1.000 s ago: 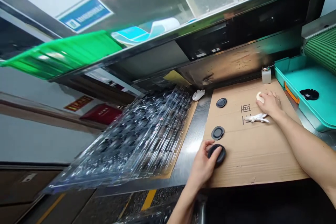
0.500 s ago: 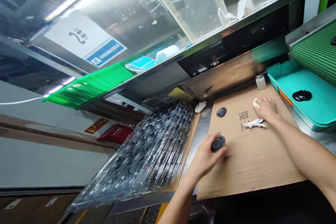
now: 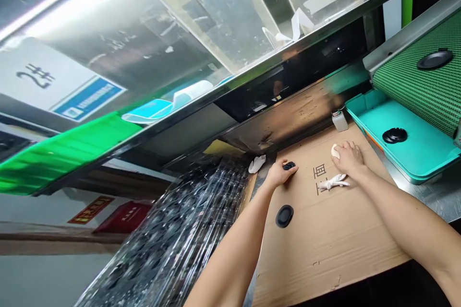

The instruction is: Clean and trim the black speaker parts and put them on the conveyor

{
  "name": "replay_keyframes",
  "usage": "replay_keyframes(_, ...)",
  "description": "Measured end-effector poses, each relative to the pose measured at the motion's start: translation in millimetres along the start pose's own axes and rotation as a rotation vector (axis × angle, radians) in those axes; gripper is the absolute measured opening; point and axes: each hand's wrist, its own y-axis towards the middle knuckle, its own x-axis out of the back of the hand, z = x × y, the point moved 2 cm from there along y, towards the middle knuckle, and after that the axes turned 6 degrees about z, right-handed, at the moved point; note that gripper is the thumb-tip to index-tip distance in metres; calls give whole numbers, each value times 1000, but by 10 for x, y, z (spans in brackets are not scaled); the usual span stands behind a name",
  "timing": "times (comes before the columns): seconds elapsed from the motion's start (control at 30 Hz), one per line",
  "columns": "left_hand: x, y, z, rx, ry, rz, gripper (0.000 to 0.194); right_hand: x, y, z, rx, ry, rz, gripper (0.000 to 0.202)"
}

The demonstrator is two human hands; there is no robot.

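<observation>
My left hand is closed with its fingertips round the edges of a small black round part, low over the far left of the cardboard sheet. A second black disc lies on the sheet, nearer to me. My right hand rests on the far right of the sheet, its fingers closed on a white rounded pad; its exact kind I cannot make out. Just below that hand lies a crumpled white cloth or glove, beside the printed characters.
Stacked clear plastic trays stand left. A turquoise bin holding black rings is at right, below a green conveyor belt carrying a black disc. A small bottle stands at the back. A metal shelf edge hangs overhead.
My left hand has let go of one black disc, now lying on the cardboard, and has moved farther away to grip the other. The view has shifted right. A disc shows on the belt.
</observation>
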Motion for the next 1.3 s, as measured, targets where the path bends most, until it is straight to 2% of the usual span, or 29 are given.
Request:
replay_keyframes(0.13, 55, 69, 12, -28, 62, 66, 75, -7, -4, 0, 4, 5, -8, 31)
replay_keyframes(0.27, 102, 86, -5, -93, 124, 115, 67, -16, -2, -3, 13, 3, -32, 30)
replay_keyframes(0.5, 182, 97, -26, -164, 217, 92, 66, -30, 8, -3, 13, 13, -33, 29)
replay_keyframes(0.63, 177, 136, -74, -294, 181, 207, 66, -25, 7, 2, 10, 16, -19, 29)
replay_keyframes(0.83, 149, 163, -162, -379, 127, 240, 60, -26, 9, 1, 4, 26, -20, 30)
replay_keyframes(0.93, 153, 161, -120, -391, 153, 226, 58, -27, 9, 6, -4, 31, -24, 28)
replay_keyframes(1.03, 158, 153, 13, -386, 181, 246, 60, -22, 1, 21, -7, 35, -25, 27)
replay_keyframes(1.13, 181, 140, 88, -340, 227, 246, 72, -11, -11, 39, -6, 46, -29, 26)
replay_keyframes(1.2, 220, 118, -44, -307, 290, 170, 82, -2, -17, 45, -14, 53, -24, 26)
replay_keyframes(1.23, 241, 94, -198, -316, 310, 110, 83, 4, -20, 49, -14, 58, -23, 26)
replay_keyframes(1.3, 268, 1, -692, -412, 290, -30, 74, 13, -22, 55, -12, 67, -17, 27)
